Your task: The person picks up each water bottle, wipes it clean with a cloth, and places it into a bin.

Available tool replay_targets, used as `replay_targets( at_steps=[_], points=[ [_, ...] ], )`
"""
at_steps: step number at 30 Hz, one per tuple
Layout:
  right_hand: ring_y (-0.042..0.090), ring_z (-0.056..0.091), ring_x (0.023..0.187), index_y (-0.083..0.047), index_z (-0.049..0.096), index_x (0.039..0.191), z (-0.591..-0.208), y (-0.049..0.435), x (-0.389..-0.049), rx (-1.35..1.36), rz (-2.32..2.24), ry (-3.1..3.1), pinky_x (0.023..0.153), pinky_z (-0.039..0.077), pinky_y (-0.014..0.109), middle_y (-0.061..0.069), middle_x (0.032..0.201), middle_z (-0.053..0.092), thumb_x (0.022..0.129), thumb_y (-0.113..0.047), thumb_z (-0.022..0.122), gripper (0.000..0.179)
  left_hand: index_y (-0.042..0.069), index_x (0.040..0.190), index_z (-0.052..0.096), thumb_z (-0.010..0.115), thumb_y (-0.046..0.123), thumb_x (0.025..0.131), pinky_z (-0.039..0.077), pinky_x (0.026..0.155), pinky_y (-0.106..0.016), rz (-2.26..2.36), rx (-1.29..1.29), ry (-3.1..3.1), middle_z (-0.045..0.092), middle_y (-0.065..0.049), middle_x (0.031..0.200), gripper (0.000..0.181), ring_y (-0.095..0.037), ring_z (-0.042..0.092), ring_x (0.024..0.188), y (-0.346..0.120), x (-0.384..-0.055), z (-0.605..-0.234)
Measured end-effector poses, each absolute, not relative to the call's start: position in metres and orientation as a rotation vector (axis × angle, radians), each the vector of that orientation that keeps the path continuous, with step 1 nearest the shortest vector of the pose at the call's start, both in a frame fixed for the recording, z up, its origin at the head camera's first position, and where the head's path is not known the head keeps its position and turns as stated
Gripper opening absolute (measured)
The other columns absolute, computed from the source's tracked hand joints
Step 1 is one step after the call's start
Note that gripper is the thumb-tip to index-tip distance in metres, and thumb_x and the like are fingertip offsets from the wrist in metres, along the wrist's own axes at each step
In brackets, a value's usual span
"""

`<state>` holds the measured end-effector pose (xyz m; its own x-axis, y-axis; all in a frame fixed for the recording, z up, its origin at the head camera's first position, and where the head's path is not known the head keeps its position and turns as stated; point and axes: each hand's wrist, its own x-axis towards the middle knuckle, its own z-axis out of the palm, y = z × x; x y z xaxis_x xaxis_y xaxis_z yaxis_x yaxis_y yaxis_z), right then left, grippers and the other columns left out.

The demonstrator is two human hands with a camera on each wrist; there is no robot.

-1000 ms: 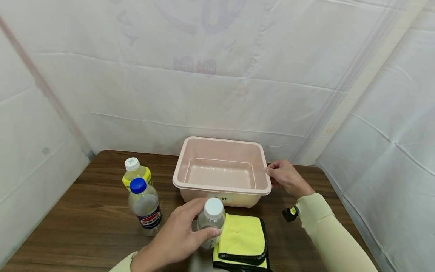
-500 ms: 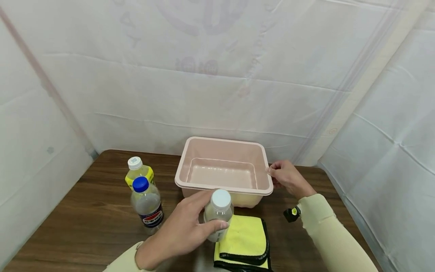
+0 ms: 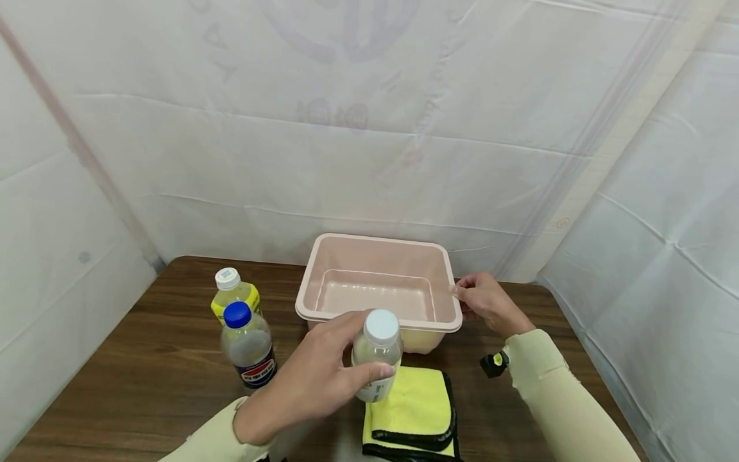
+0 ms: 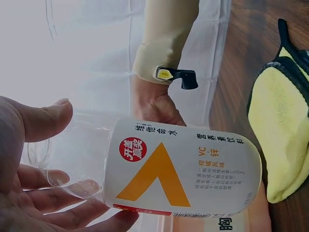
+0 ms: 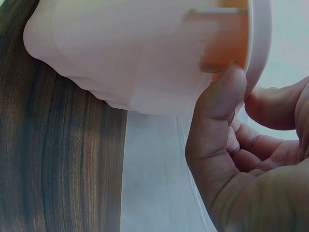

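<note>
My left hand [image 3: 317, 378] grips a clear drink bottle [image 4: 178, 169] by its upper part, thumb on one side and fingers on the other. The bottle has a white cap [image 3: 382, 326] and a white label with an orange chevron. In the head view it overlaps the folded yellow cloths and the front wall of a pink plastic bin [image 3: 378, 299]. My right hand [image 3: 487, 301] pinches the bin's right rim [image 5: 258, 48] between thumb and forefinger, as the right wrist view shows closely. The bin's inside shows bare.
A blue-capped bottle [image 3: 248, 346] stands left of my left hand, with a yellow-labelled, white-capped bottle [image 3: 235, 295] behind it. Folded yellow cloths [image 3: 412, 404] with black edging lie in front of the bin. A white sheet wall [image 3: 369, 167] rises behind the dark wooden table [image 3: 144, 359].
My left hand has raised the white-capped bottle and carried it a little to the right, towards the bin. My right hand stays at the bin's rim.
</note>
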<state>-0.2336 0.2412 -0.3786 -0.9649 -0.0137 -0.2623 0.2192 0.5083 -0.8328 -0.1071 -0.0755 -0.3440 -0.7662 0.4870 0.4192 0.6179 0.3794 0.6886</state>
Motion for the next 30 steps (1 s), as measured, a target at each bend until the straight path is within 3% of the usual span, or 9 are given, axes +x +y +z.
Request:
replay_targets(
  at_steps=[11,30],
  points=[
    [0.022,0.066,0.076,0.008,0.065,0.111,-0.377,0.240,-0.235,0.176,-1.420,2.527,0.064,0.058,0.033,0.012,0.092,0.067,0.108,-0.015,0.055,0.025,0.021,0.137,0.062,0.080,0.034,0.093,0.061,0.089,-0.030,-1.332,-1.014,-2.500,0.069,0.005,0.126,0.050,-0.010,0.068,0.109,-0.073,-0.110,-0.331],
    [0.021,0.065,0.074,0.009,0.065,0.113,-0.379,0.239,-0.233,0.201,-1.414,2.538,0.065,0.060,0.036,0.013,0.092,0.067,0.107,-0.015,0.056,0.026,0.022,0.129,0.064,0.082,0.029,0.091,0.061,0.089,-0.030,-1.354,-1.041,-2.511,0.071,0.009,0.118,0.042,-0.008,0.069,0.105,-0.064,-0.118,-0.300]
  ],
)
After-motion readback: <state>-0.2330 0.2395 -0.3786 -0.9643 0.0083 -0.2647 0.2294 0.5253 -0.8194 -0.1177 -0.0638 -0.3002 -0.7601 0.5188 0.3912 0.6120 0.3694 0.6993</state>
